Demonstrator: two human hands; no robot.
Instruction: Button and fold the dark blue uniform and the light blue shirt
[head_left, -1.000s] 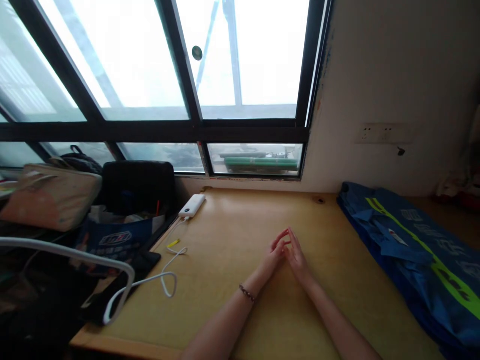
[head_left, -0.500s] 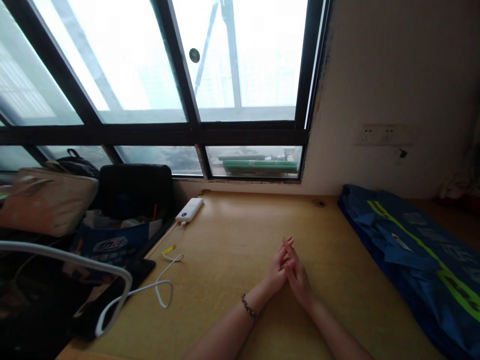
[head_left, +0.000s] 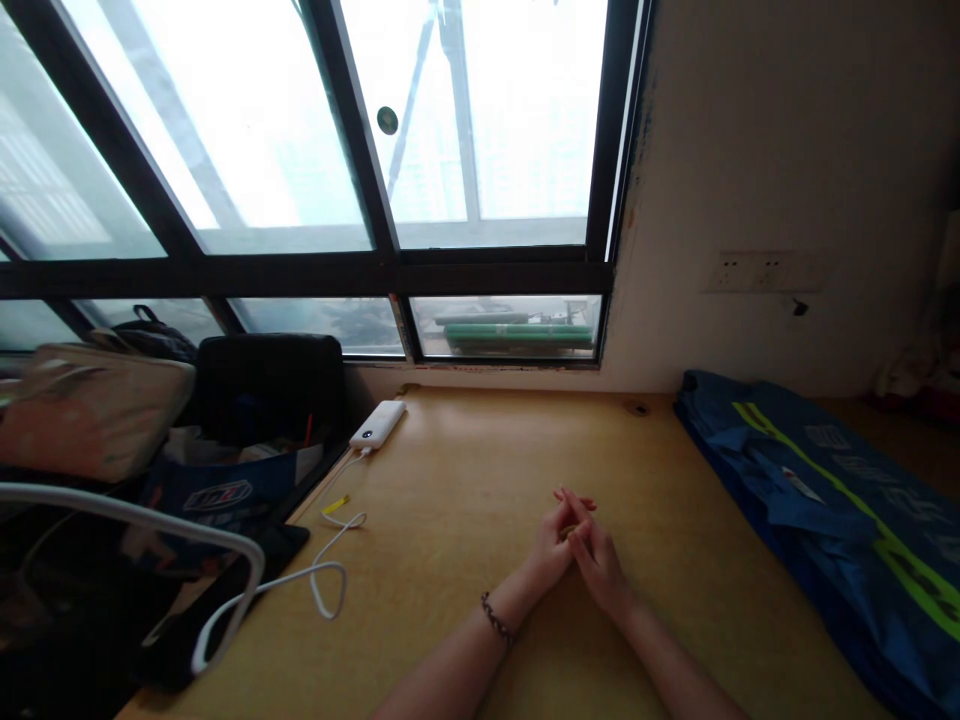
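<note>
Over the middle of the wooden desk (head_left: 480, 440), my left hand (head_left: 553, 540) and my right hand (head_left: 600, 560) are clasped with their fingers interlaced. A braided bracelet (head_left: 496, 618) circles my left wrist. The fingers of both hands are folded across each other and closed, and a small gap shows between the palms near the thumbs. I see no object in either hand. Some fingertips stick out past the other hand's fingers. The inner palms are hidden.
A white power bank (head_left: 379, 425) with a white cable (head_left: 328, 590) lies along the desk's left edge. Folded blue clothing (head_left: 795, 500) with a yellow-green stripe covers the right side. Left of the desk are a black chair (head_left: 270, 375) and bags (head_left: 97, 410). A window stands behind.
My fingers have gone from pointing forward with tips together to folding further across each other. The hands have dropped slightly in view, and the camera has tilted a little.
</note>
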